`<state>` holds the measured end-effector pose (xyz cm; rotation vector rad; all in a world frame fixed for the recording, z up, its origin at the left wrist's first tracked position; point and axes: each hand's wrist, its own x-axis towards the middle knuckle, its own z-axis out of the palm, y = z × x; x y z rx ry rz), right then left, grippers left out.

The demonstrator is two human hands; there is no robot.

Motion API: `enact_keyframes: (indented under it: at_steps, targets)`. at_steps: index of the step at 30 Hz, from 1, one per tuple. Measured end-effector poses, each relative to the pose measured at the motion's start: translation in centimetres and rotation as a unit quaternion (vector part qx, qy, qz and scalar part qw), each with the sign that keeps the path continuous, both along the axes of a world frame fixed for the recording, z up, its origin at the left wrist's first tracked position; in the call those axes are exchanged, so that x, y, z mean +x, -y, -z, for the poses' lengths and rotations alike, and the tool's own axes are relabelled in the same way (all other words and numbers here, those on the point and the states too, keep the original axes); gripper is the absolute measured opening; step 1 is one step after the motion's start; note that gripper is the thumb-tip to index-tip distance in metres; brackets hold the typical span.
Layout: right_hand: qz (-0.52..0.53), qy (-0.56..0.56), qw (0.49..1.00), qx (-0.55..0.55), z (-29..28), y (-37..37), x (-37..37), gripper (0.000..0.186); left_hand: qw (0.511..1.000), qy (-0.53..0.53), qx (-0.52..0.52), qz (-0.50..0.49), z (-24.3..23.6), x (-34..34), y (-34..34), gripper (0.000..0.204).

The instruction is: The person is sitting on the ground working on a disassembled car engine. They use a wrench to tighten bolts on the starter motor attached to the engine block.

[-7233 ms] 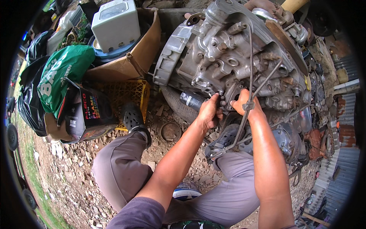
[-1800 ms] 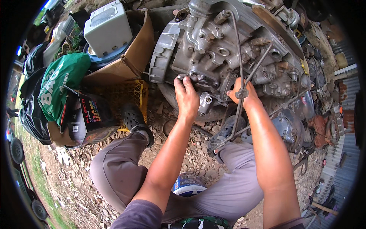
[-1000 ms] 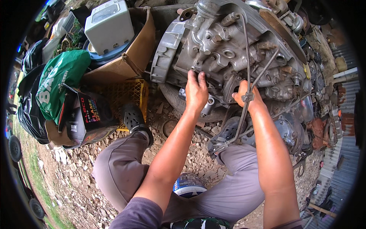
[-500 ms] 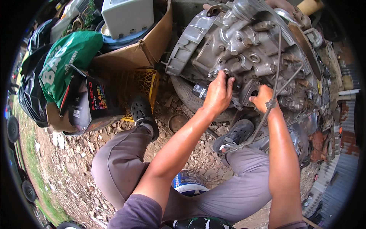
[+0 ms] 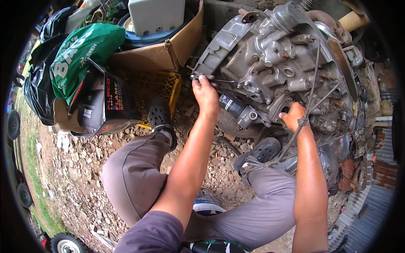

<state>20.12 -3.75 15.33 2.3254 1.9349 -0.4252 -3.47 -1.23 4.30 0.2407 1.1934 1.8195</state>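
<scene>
A large grey metal engine (image 5: 265,63) fills the upper right, its casing covered in bolts and ports. My left hand (image 5: 206,98) is at the casing's left edge, fingers closed round a thin metal rod-like tool (image 5: 225,81) that points right toward a bolted fitting (image 5: 251,87). The tool's exact kind cannot be made out. Below that fitting sits a black cylinder (image 5: 232,105) like an oil filter. My right hand (image 5: 294,117) grips a metal flange (image 5: 276,107) low on the engine, its thumb by the opening and its other fingers partly hidden. A grey cord (image 5: 312,84) passes over this wrist.
At left stand a cardboard box (image 5: 158,57) holding a white container (image 5: 156,17), a green bag (image 5: 84,57), a black printed box (image 5: 95,111) and a yellow crate (image 5: 172,95). A bucket (image 5: 206,202) sits between my legs on rubble ground (image 5: 80,177). Corrugated sheets (image 5: 375,194) lie at right.
My left hand has moved left, away from the bolted fitting, to the casing's left edge; the rod-like tool now shows. My right hand stays on the flange. The view has shifted slightly.
</scene>
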Motion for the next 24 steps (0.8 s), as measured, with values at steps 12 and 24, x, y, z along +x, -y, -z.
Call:
enact_keyframes:
  at_steps: [12,24]
  targets:
    - [0.016,-0.002,1.000,0.010,-0.4,0.2,-0.6,0.038,0.990,0.078,-0.060,0.099,3.0,-0.3,-2.5,0.017]
    - [0.006,-0.006,0.999,0.034,0.2,0.3,-0.2,0.039,0.903,-0.411,0.014,0.125,-1.6,2.3,-2.5,0.023]
